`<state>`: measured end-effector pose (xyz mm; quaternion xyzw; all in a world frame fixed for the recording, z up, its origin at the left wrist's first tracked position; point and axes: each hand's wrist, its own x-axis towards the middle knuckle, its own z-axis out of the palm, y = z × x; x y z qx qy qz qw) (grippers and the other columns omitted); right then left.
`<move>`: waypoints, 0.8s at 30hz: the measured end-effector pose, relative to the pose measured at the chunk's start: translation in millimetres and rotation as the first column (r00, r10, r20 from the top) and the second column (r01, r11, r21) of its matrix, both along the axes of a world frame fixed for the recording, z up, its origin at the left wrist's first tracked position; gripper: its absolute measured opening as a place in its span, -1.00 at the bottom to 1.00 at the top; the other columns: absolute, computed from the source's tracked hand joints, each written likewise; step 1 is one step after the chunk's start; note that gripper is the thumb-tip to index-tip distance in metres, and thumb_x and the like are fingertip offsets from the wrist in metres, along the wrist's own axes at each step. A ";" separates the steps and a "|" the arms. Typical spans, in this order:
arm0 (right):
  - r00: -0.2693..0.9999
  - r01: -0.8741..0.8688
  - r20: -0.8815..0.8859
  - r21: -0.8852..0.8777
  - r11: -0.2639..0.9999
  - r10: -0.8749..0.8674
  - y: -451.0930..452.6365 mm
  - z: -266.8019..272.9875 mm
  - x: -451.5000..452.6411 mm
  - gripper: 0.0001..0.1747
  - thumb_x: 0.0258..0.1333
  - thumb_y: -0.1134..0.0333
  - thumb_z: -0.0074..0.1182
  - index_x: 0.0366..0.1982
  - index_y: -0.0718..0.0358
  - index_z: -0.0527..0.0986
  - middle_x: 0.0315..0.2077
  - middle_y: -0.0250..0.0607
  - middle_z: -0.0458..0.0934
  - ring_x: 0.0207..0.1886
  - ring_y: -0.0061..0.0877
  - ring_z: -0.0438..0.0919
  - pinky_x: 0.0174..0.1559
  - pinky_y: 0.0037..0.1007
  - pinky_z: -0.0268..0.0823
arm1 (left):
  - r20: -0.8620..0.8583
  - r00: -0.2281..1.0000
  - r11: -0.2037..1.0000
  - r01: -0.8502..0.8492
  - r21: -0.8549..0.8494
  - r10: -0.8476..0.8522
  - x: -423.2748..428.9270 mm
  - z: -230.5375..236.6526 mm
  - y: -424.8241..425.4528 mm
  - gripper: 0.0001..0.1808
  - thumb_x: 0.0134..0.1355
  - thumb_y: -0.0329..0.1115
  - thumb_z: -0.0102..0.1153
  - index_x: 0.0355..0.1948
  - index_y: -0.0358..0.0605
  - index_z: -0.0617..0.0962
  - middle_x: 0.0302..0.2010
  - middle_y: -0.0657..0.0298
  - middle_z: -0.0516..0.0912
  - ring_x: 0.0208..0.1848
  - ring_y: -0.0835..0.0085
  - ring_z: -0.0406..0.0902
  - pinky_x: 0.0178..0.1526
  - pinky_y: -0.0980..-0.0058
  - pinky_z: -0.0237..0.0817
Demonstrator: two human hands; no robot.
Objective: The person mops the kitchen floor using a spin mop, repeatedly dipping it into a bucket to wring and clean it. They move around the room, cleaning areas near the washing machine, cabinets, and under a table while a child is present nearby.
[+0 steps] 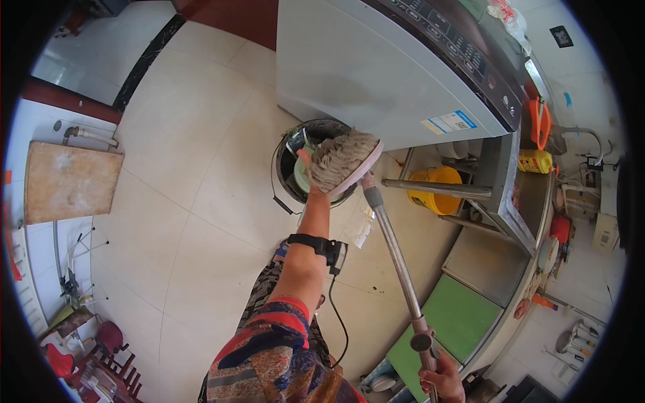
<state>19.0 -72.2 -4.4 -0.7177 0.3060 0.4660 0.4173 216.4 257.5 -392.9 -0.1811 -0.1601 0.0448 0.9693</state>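
My right hand (444, 379) grips the metal pole (395, 247) of a flat-plate mop, below its brown collar. The mop head, with grey-brown strands (338, 157) and a pale pink plate (360, 169), is tilted up above a black bucket (286, 174). My left hand (304, 157) is at the strands, mostly hidden by them; only some fingers show, so its grip cannot be made out. Inside the bucket lie a pale green round thing (301, 171) and other items partly covered by the mop. The bucket's wire handle (274, 189) hangs down on the left side.
A grey washing machine (352, 75) stands just behind the bucket. To the right are a metal stand (438, 187), a yellow bucket (443, 194) and green cabinet doors (456, 317). A clear plastic piece (360, 229) lies on the tiled floor (216, 242). A wooden board (73, 181) is at left.
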 end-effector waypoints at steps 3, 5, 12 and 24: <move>0.996 -0.078 0.046 -0.087 0.993 0.082 -4.9 8.0 6.4 -0.65 0.04 0.41 0.07 -0.09 0.29 0.38 -0.60 -0.41 0.38 -0.63 -0.68 0.34 -0.62 -0.61 0.21 | -0.146 0.986 0.984 0.106 0.142 -0.085 3.2 14.8 15.7 -0.08 0.06 0.25 0.09 0.27 -0.18 0.21 0.27 -0.02 0.24 0.25 0.02 0.25 0.28 0.07 0.10; 0.979 -0.176 0.073 -0.176 0.969 0.191 -6.0 11.0 11.8 -0.52 0.02 0.41 0.07 0.05 0.27 0.34 -0.61 -0.44 0.36 -0.62 -0.70 0.32 -0.61 -0.62 0.20 | -0.251 0.963 0.982 0.134 0.135 -0.097 4.0 20.2 20.1 -0.21 0.13 0.09 0.14 0.25 -0.17 0.24 0.23 -0.02 0.30 0.21 0.05 0.31 0.22 0.06 0.19; 0.920 -0.355 0.070 -0.270 0.895 0.386 -4.7 9.7 25.0 -0.28 -0.02 0.43 0.06 0.25 0.24 0.18 -0.61 -0.46 0.34 -0.62 -0.70 0.28 -0.61 -0.61 0.17 | -0.449 0.820 0.595 0.171 0.785 0.355 21.4 28.3 32.1 -0.54 0.15 -0.32 0.20 0.06 -0.26 0.43 -0.12 0.13 0.58 -0.20 0.41 0.58 -0.16 0.40 0.49; 0.906 -0.382 0.089 -0.245 0.891 0.413 9.2 11.0 40.8 -0.17 -0.17 0.57 0.12 0.23 0.33 0.12 -0.66 -0.31 0.42 -0.68 -0.63 0.39 -0.66 -0.55 0.23 | -0.551 0.766 0.652 0.236 0.720 0.331 36.2 3.6 23.9 -0.81 0.28 -0.28 -0.03 -0.32 -0.19 0.50 -0.48 0.30 0.53 -0.49 0.54 0.50 -0.41 0.56 0.37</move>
